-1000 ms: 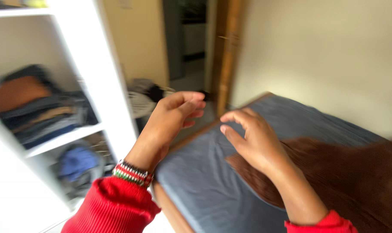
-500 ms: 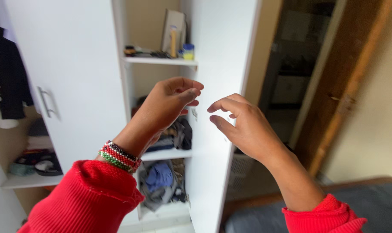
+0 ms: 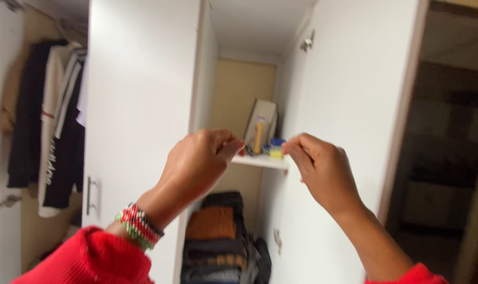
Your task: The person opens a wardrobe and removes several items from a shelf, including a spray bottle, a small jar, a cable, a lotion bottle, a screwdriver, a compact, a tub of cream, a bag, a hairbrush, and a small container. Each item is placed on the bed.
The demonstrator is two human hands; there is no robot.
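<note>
Hands rise side by side in front of the open wardrobe (image 3: 144, 105), level with its upper shelf (image 3: 260, 161). The left hand (image 3: 199, 165) is curled almost closed, thumb and forefinger tips pressed together; the right hand (image 3: 323, 171) pinches the same way, its other fingers folded in. Whether anything thin is caught in either pinch cannot be told. The two pinches face each other across a short gap, both just in front of the shelf's edge, touching nothing that shows.

A beaded bracelet (image 3: 139, 226) in red, green, white and black circles the left wrist, above a red knitted sleeve (image 3: 89, 257).

The wardrobe is smooth white board with flat doors and a small metal handle (image 3: 90, 195). On the shelf stand a pale box (image 3: 261, 123) leaning against the back, an upright yellow stick-shaped thing (image 3: 259, 138), and a small blue-and-yellow container (image 3: 275, 149). Below the shelf lies a stack of folded clothes (image 3: 215, 236), orange over dark. Left of the white door, dark and pale garments (image 3: 49, 137) hang lengthwise.
</note>
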